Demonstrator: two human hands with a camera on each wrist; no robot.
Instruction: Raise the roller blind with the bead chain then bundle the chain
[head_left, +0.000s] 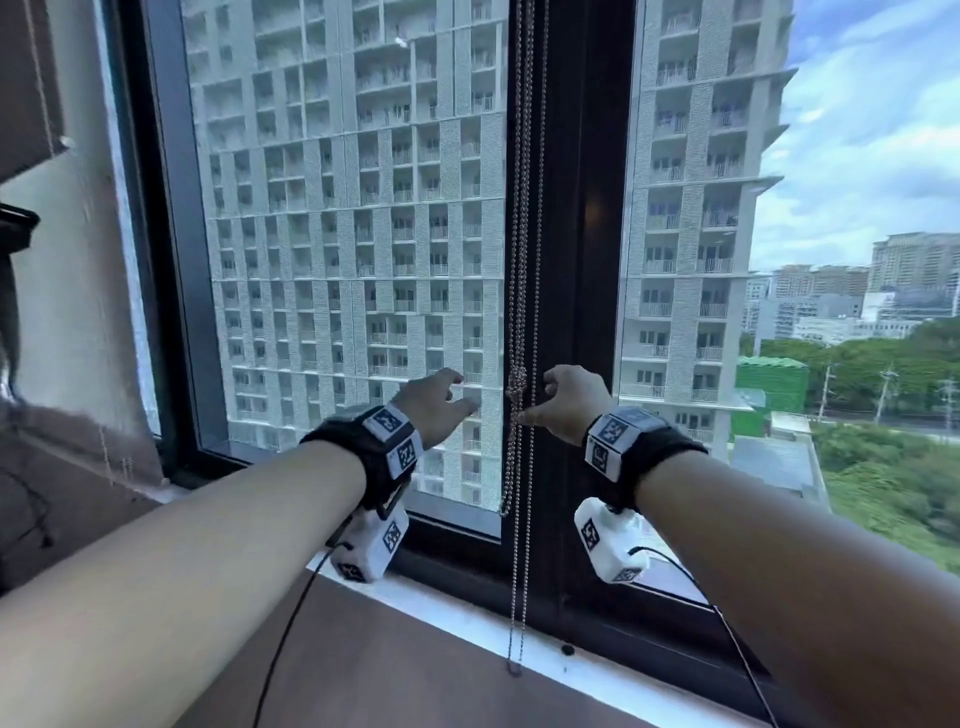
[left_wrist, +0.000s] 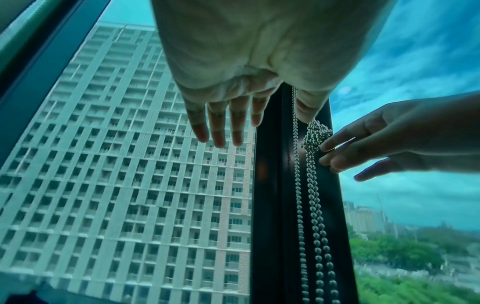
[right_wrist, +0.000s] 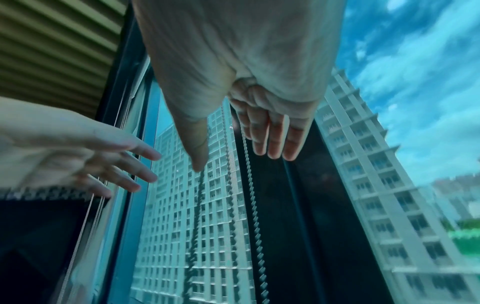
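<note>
Against the dark centre post of the window frame (head_left: 571, 208) the bead chain (head_left: 521, 260) hangs in several strands, gathered into a knot (head_left: 516, 383) partway down, with its loose loops falling below the knot to the white sill (head_left: 467, 618). The right hand (head_left: 566, 402) is just right of the post, fingers extended, their tips meeting the knot and the strands under it. The left hand (head_left: 439, 405) hovers left of the post before the glass, fingers spread and straight, holding nothing. The roller blind itself lies out of sight above.
</note>
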